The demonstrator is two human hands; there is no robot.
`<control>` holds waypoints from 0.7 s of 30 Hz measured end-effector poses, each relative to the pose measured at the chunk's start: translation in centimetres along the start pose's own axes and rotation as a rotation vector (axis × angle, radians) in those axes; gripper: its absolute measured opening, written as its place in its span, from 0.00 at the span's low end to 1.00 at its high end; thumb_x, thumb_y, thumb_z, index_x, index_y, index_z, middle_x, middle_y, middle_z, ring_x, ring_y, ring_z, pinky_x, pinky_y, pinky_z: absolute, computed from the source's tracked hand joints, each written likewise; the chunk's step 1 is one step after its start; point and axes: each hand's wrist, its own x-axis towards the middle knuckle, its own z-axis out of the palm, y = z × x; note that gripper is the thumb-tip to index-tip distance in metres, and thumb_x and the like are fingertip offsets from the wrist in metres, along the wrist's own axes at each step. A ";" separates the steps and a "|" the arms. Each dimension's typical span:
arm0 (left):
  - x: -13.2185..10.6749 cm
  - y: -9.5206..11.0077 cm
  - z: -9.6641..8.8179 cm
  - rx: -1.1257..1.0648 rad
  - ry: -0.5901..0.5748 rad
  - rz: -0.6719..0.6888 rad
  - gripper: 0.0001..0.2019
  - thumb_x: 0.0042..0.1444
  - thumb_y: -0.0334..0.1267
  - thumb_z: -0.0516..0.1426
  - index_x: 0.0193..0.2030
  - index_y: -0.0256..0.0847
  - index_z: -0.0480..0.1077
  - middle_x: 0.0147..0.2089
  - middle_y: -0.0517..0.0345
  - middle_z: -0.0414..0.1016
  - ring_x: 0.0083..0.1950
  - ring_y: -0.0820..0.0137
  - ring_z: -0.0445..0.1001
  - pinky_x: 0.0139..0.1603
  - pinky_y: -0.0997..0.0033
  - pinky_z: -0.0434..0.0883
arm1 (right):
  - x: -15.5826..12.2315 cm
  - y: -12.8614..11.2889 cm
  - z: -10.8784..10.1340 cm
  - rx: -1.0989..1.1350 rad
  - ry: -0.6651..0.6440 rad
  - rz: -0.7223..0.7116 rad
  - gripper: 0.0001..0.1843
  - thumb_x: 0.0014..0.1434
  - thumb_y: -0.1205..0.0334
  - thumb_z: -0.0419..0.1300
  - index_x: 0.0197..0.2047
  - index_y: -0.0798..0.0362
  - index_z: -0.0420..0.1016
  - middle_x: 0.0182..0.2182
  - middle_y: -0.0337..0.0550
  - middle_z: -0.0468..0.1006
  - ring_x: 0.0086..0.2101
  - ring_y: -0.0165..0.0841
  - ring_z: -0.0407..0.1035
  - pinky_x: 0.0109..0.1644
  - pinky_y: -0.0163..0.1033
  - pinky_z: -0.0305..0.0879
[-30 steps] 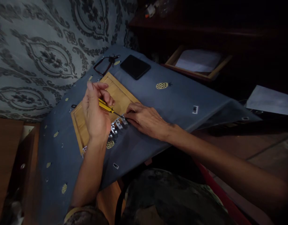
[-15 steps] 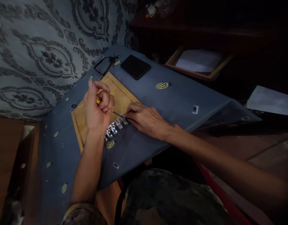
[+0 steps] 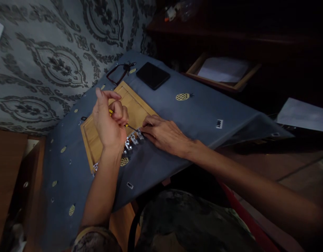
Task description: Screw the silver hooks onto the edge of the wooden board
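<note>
My left hand (image 3: 109, 122) is closed round a small yellow-handled screwdriver (image 3: 126, 125), its thin shaft pointing right and down at a row of small metal parts (image 3: 132, 140). That metal strip lies along the near edge of a wooden board (image 3: 136, 105) on a blue cloth (image 3: 192, 115). My right hand (image 3: 163, 134) rests on the cloth with its fingers pressed against the right end of the metal strip, holding it down. The screwdriver's tip meets the strip just beside my right fingertips.
A dark phone (image 3: 152, 75) and a pair of glasses (image 3: 118, 72) lie at the far end of the cloth. A wooden tray with paper (image 3: 221, 71) sits in the dark at the right. Patterned fabric (image 3: 46, 59) fills the left.
My left fingers have curled and shifted on the screwdriver handle, hiding most of the yellow grip. My right hand and the metal strip have stayed where they were.
</note>
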 end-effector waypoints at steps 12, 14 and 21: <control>-1.3 0.8 -0.7 -0.016 0.068 0.223 0.22 0.72 0.49 0.52 0.27 0.41 0.67 0.18 0.70 0.40 0.17 0.78 0.40 0.18 0.74 0.44 | 0.0 0.0 -0.2 -0.014 -0.012 -0.003 0.14 0.72 0.65 0.51 0.46 0.52 0.80 0.48 0.49 0.77 0.50 0.39 0.69 0.44 0.41 0.64; -1.6 1.0 -0.6 -0.005 0.068 0.224 0.22 0.74 0.46 0.48 0.28 0.41 0.67 0.18 0.69 0.40 0.17 0.77 0.40 0.18 0.75 0.45 | -0.1 0.1 -0.1 -0.022 -0.005 -0.011 0.15 0.73 0.65 0.51 0.47 0.52 0.80 0.48 0.49 0.77 0.50 0.39 0.69 0.45 0.41 0.65; -1.5 0.5 -0.2 0.015 0.107 0.192 0.23 0.70 0.53 0.53 0.27 0.42 0.66 0.18 0.70 0.40 0.16 0.78 0.42 0.18 0.76 0.47 | 0.0 0.4 0.3 -0.016 0.021 -0.019 0.15 0.72 0.65 0.51 0.47 0.52 0.80 0.47 0.49 0.78 0.49 0.39 0.70 0.43 0.42 0.65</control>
